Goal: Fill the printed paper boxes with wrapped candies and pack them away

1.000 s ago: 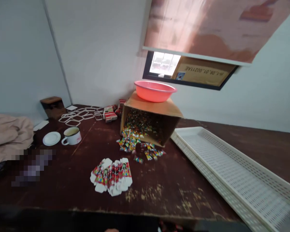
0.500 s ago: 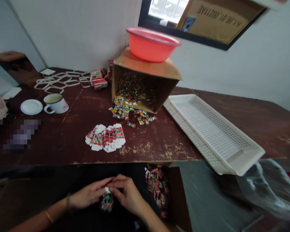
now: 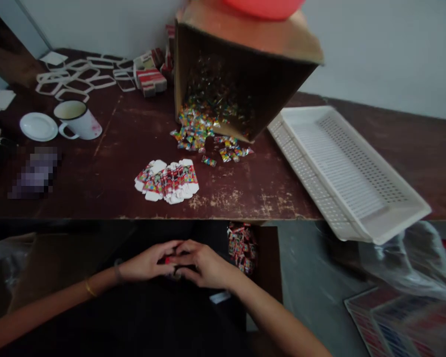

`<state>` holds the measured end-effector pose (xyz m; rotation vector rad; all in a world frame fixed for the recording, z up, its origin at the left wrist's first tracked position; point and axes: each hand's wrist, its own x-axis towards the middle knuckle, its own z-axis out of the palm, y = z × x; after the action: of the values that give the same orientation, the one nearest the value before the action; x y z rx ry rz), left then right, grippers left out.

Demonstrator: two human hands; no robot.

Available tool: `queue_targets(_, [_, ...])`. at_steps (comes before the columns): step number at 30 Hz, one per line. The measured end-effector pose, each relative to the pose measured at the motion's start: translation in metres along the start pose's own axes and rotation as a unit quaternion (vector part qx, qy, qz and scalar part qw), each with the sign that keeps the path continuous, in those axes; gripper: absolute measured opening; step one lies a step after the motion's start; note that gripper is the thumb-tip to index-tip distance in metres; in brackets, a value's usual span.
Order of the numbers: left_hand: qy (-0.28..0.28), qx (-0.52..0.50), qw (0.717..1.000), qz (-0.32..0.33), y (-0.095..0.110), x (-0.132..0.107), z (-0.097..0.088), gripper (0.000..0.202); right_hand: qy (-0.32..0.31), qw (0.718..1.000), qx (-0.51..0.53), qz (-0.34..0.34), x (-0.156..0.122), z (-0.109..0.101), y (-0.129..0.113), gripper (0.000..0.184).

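My left hand [image 3: 146, 264] and my right hand [image 3: 206, 265] meet above my dark lap, just below the table's front edge. Between their closed fingertips they hold a small printed card box [image 3: 167, 260]. Only a bit of its red shows; fingers hide the rest. Beyond the hands, a fanned stack of flat printed card boxes [image 3: 171, 181] lies on the table. Behind it, small wrapped candies [image 3: 195, 130] spill out of a cardboard box [image 3: 249, 42] tipped on its side. To the right of my lap, an open carton [image 3: 271, 258] holds many small printed packs [image 3: 241, 248].
A white perforated tray [image 3: 351, 171] juts past the dark red table's edge [image 3: 238, 206] on the right, above a clear plastic bag [image 3: 412, 267]. At left stand a mug [image 3: 80, 121] and a white saucer [image 3: 39, 126]. Several white frames [image 3: 76, 79] lie at the back.
The view has tilted downward, so the table sits higher in it. The small card box hung with its printed face visible before; now it is turned and mostly covered by my fingers.
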<state>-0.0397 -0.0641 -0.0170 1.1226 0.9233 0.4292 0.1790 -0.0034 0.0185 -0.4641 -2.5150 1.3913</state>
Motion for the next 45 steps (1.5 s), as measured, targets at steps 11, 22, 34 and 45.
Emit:
queue_targets(11, [0.068, 0.279, 0.957, -0.045, 0.055, -0.022, -0.05, 0.014, 0.212, 0.898, -0.33, 0.199, 0.075, -0.132, 0.127, 0.046])
queue_targets(22, [0.137, -0.093, 0.984, -0.068, 0.043, 0.04, -0.033, 0.049, 0.295, 0.94, 0.012, 0.168, -0.028, -0.008, 0.039, 0.026])
queue_targets(34, [0.08, -0.023, 0.995, -0.051, 0.045, 0.044, -0.004, 0.032, 0.301, 0.934, 0.135, 0.139, 0.006, -0.049, 0.012, 0.014])
queue_targets(45, [0.137, -0.147, 0.979, -0.028, 0.05, 0.036, -0.003, 0.059, 0.321, 0.941, -0.008, 0.108, 0.021, -0.02, 0.005, 0.015])
